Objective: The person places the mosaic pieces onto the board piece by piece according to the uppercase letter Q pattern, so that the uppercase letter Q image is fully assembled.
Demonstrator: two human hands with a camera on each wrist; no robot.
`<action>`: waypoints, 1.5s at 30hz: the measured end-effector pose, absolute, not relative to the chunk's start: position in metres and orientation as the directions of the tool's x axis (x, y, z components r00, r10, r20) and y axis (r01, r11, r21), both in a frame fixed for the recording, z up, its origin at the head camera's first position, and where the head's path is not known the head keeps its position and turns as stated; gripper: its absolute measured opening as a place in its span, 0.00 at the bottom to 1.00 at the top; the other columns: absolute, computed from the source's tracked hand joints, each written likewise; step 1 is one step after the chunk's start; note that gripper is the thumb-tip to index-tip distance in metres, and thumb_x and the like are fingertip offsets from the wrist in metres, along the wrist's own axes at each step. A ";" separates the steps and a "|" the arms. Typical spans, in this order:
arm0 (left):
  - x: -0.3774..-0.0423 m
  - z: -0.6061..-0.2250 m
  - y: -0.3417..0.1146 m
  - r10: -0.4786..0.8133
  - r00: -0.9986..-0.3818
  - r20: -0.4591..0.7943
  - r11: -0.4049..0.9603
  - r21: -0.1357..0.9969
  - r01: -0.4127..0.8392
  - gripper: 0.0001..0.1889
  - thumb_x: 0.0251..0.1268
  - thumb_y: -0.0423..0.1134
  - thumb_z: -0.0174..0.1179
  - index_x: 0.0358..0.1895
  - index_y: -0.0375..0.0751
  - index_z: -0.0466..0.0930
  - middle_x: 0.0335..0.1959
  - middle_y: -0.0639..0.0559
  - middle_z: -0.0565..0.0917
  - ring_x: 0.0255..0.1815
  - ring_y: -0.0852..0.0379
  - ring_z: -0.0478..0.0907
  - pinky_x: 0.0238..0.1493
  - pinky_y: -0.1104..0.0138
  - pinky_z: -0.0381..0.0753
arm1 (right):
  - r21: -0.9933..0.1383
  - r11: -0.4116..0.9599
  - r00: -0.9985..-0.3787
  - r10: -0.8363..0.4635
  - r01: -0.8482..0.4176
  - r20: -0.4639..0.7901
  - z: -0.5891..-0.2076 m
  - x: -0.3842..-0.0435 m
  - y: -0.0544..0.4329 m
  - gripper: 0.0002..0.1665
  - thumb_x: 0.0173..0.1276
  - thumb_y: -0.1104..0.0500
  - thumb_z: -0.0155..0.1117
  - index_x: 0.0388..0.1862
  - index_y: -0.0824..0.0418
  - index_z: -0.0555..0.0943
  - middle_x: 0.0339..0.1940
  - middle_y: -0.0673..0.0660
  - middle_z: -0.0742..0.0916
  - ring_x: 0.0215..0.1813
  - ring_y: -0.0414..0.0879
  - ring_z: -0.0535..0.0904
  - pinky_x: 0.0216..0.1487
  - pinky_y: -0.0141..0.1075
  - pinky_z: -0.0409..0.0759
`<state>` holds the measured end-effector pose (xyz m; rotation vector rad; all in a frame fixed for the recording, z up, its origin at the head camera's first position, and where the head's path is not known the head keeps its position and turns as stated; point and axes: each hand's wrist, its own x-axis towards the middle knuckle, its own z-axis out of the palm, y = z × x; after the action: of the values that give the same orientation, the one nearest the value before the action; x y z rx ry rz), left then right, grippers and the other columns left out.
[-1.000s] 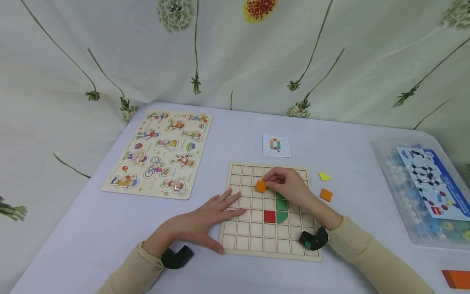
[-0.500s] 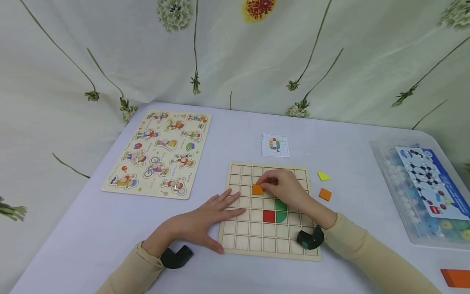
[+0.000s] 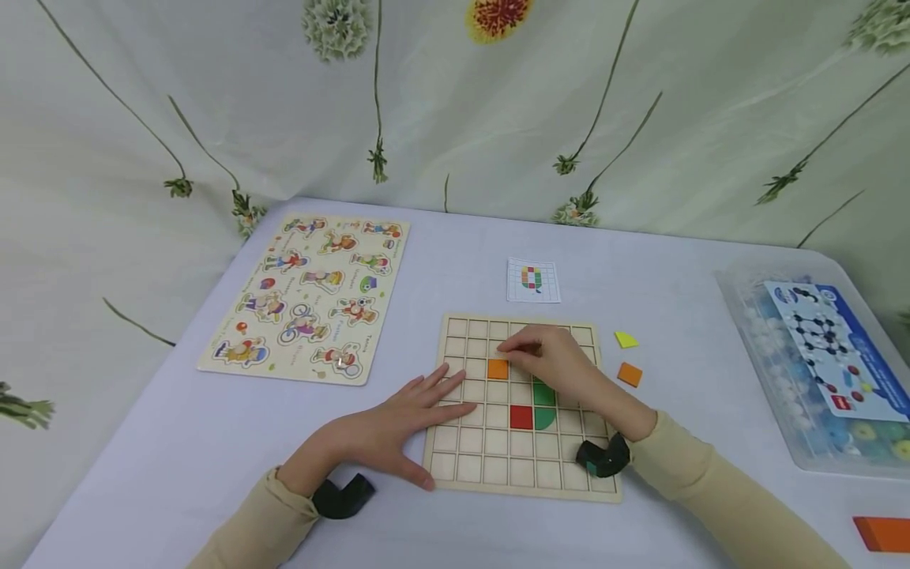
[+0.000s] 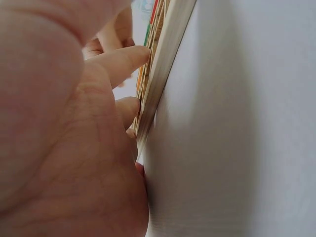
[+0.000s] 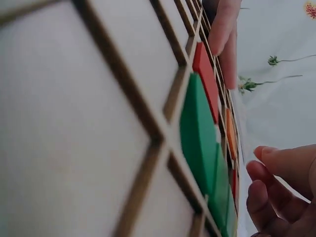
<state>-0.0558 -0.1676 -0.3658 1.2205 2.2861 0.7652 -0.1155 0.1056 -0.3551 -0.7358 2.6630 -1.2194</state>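
Observation:
My left hand (image 3: pixel 391 431) lies spread with its fingers on the left edge of a wooden grid board (image 3: pixel 522 472); the left wrist view shows the fingertips against the board's rim (image 4: pixel 163 64). An orange square tile (image 3: pixel 498 369) sits flat in one upper cell. Just right of it is my right hand (image 3: pixel 558 363), thumb and fingers loosely bent; the right wrist view shows the fingertips (image 5: pixel 266 153) apart from the orange tile (image 5: pixel 230 131), holding nothing. Lower on the board are a red square tile (image 3: pixel 521 417), a green tile (image 3: pixel 543 393) and a green rounded tile (image 3: pixel 544 418). My right hand hides part of the board.
Right of the board lie a yellow piece (image 3: pixel 626 340) and another orange tile (image 3: pixel 629 374). A pattern card (image 3: pixel 535 280) is behind it. A picture puzzle (image 3: pixel 306 300) lies left, a clear plastic box (image 3: pixel 817 371) right, and an orange-red block (image 3: pixel 881 535) at the near right.
The orange tile, pinched and tilted a second ago, went left and down into its cell and now lies flat. My right fingers have let go of it. My left hand stays put.

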 end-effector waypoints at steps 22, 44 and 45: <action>-0.054 -0.364 -0.167 0.835 -0.532 -0.137 0.478 0.660 0.580 0.51 0.45 0.49 0.73 0.73 0.49 0.53 0.75 0.47 0.37 0.73 0.49 0.25 0.67 0.48 0.35 | -0.800 0.593 -0.995 0.041 0.094 -0.087 -0.366 -0.118 0.239 0.25 0.69 0.53 0.59 0.57 0.69 0.76 0.50 0.63 0.79 0.40 0.44 0.73 0.37 0.27 0.70; -0.057 -0.365 -0.167 0.848 -0.518 -0.113 0.456 0.653 0.605 0.51 0.44 0.49 0.74 0.73 0.48 0.54 0.75 0.45 0.38 0.73 0.47 0.26 0.67 0.48 0.35 | -0.683 0.726 -0.996 -0.042 -0.080 0.073 -0.373 -0.113 0.227 0.14 0.58 0.69 0.65 0.43 0.68 0.76 0.38 0.62 0.77 0.35 0.51 0.68 0.32 0.39 0.67; -0.057 -0.366 -0.167 0.848 -0.518 -0.114 0.458 0.651 0.606 0.51 0.44 0.49 0.74 0.73 0.48 0.53 0.75 0.46 0.37 0.73 0.48 0.25 0.67 0.48 0.35 | -0.683 0.725 -0.996 -0.042 -0.084 0.078 -0.373 -0.113 0.228 0.13 0.58 0.69 0.65 0.42 0.68 0.76 0.37 0.62 0.77 0.35 0.51 0.68 0.32 0.38 0.67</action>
<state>-0.0571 -0.1672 -0.3657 1.2189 2.2865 0.7704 -0.1129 0.2277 -0.3729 -0.1091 2.9706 -1.1808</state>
